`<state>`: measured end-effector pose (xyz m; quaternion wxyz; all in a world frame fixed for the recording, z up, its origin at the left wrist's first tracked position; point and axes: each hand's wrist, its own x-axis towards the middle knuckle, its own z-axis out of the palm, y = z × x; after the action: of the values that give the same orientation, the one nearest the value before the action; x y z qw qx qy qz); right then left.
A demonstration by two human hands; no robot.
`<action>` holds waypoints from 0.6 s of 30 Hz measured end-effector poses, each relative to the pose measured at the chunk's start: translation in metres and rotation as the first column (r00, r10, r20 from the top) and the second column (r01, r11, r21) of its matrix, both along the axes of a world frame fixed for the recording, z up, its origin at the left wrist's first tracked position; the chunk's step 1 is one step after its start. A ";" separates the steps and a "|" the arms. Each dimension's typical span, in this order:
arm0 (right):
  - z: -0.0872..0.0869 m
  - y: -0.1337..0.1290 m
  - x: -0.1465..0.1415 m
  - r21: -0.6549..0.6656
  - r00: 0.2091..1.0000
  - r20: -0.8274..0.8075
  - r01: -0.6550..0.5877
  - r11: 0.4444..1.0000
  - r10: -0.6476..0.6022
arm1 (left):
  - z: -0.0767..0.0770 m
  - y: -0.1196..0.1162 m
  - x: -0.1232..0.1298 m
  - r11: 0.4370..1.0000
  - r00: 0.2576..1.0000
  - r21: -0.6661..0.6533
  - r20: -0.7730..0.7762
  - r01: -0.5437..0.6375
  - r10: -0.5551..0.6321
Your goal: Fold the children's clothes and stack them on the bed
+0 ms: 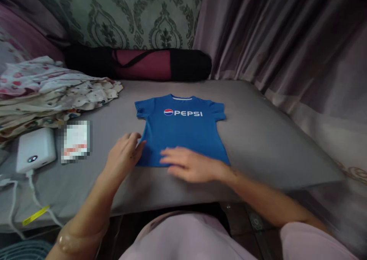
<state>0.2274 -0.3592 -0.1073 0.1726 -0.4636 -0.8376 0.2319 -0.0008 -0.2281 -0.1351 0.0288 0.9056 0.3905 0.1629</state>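
Note:
A blue T-shirt with a white PEPSI print and a round logo lies spread flat, its collar facing away from me. At its lower left edge is my left hand, fingers slightly bent and thumb apart, with nothing seen in it. Over the lower hem is my right hand, its fingers stretched out to the left and a little blurred. Whether either palm presses on the cloth, I cannot tell.
The shirt lies on a grey-covered surface. To the left are a white power bank with cables, a blurred-out packet and crumpled patterned cloth. A black and maroon roll bag lies at the back; a curtain hangs right.

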 end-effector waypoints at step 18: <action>-0.045 0.003 0.060 0.063 0.872 0.348 0.344 0.937 -0.344 | -0.044 0.032 0.037 0.970 0.953 -0.145 -0.202 0.197 -0.224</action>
<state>0.2871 -0.3565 -0.1524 0.0575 -0.6393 -0.7588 0.1107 0.0364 -0.1965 -0.1795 0.0590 0.9509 0.3017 0.0349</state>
